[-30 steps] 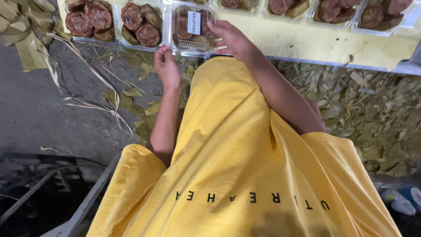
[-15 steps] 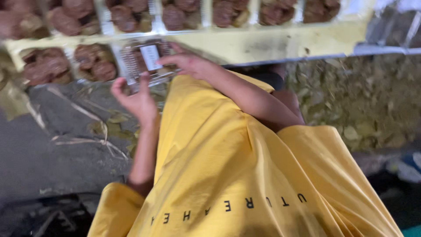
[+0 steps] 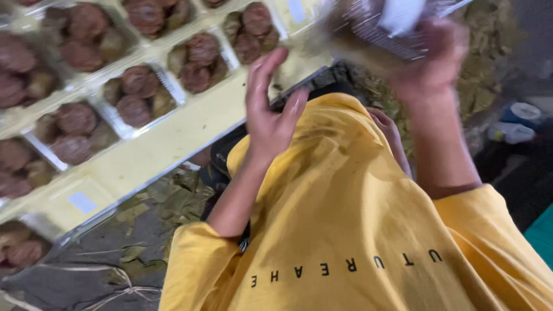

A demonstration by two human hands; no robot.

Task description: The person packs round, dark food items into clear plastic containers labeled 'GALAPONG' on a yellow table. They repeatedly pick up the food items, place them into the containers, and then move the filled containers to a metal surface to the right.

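My right hand (image 3: 438, 60) grips a clear plastic box (image 3: 374, 31) of brown food with a white label, lifted off the table and blurred at the top right. My left hand (image 3: 269, 112) is raised with its fingers spread, holding nothing, just left of that box and above the table's edge. Below both arms hangs my yellow shirt (image 3: 357, 230). Several more clear boxes of round brown pieces (image 3: 199, 57) lie in rows on the pale yellow table (image 3: 173, 135) at the left.
The floor under the table is strewn with dry green leaves (image 3: 155, 201) and straw on a grey patch (image 3: 69, 276). Some white and blue containers (image 3: 512, 124) sit on the ground at the right edge.
The right hand has lifted the labelled box off the table and swung it right. The left hand has opened and risen beside it. The view has turned sharply.
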